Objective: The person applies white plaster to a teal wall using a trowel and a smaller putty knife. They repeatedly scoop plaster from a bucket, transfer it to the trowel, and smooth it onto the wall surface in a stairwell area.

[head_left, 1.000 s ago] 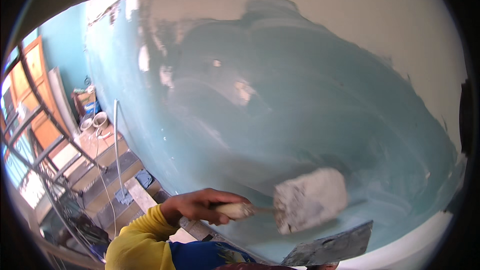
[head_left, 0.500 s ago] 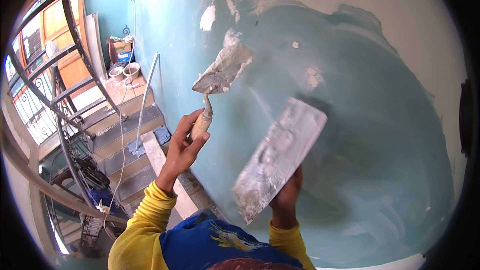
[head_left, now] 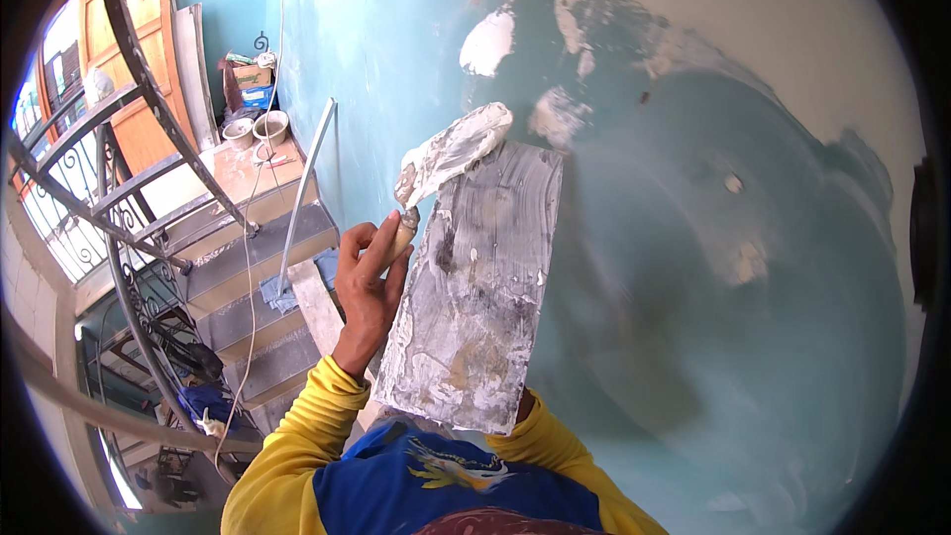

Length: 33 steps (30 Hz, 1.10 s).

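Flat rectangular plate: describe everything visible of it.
The plate is a long, grey, metallic-looking rectangle. Whitish paste smears its face, streaked at the far end, blotchier with a brownish patch nearer the body. It slants across the view, far end rightward, in front of the teal wall. The paste-loaded trowel overlaps its far left corner; whether they touch is unclear. The left hand is beside its left edge. Its underside and any handle are hidden; the right sleeve is by its near right corner.

blue-green wall (head_left: 634, 337), blotched white, beside stairs (head_left: 223, 274)
the stairs, grey and tan, rise toward an orange-brown wooden door (head_left: 142, 144); bright light shows at far left.
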Tool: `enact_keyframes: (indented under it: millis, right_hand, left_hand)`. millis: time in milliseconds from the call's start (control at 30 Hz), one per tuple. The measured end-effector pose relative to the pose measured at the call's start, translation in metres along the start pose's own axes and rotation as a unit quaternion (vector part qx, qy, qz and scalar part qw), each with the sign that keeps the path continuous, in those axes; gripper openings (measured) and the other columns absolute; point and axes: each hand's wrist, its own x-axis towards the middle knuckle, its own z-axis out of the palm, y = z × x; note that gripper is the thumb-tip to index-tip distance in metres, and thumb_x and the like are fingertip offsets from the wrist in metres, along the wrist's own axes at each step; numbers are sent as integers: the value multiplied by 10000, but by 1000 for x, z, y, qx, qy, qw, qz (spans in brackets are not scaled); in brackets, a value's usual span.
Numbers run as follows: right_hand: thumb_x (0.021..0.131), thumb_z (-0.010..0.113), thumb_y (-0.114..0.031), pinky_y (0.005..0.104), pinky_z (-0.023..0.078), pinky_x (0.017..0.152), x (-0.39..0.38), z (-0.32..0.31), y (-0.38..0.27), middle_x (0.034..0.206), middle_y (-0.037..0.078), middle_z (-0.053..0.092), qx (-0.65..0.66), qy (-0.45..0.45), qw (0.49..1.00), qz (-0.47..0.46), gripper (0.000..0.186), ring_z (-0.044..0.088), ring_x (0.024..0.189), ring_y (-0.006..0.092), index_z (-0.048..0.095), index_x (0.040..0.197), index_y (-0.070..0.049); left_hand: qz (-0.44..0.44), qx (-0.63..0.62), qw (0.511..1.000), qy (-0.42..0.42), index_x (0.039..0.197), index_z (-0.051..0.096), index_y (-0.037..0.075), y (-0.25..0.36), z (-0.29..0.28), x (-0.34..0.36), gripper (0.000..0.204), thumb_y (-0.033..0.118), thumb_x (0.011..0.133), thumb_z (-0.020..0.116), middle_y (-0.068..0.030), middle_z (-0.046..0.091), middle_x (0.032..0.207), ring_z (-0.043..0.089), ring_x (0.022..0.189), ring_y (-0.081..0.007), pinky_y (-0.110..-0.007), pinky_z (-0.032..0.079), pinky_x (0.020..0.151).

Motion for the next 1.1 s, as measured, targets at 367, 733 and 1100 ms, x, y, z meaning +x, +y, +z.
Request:
enact_keyframes:
  millis: [367, 733, 1100]
  right_hand:
    - [1012, 604, -190, 390, 572, 880, 84, 0, 11, 1209, 142, 657, -88, 32, 995, -13, 384, 680, 1023, 250, 534, 1341, -4]
    - [971, 669, -153, 397, 569, 847, 68, -4, -12, 1164, 149, 670, -245, 123, 952, -137, 375, 686, 964, 267, 560, 1301, -11]
    - [930, 733, -115, 404, 565, 814, -87, 175, -161, 1118, 156, 683, -637, 388, 385, -544, 375, 693, 904, 284, 586, 1261, -18]
  left_hand:
    - [83, 109, 990, 21, 1318, 714, 136, -86, -9, 45, 557, -61, 804, 799, -106, 602, 1066, 633, 890, -222, -319, 528, 760]
    - [-210, -255, 939, -91, 1492, 509, 25, -129, -8, 41, 602, 146, 932, 693, -41, 578, 921, 576, 719, -130, -246, 479, 616]
    - [-466, -409, 626, -474, 1080, 705, -52, -263, -65, -9, 246, 44, 863, 766, -48, 662, 755, 603, 542, -126, -269, 475, 501]
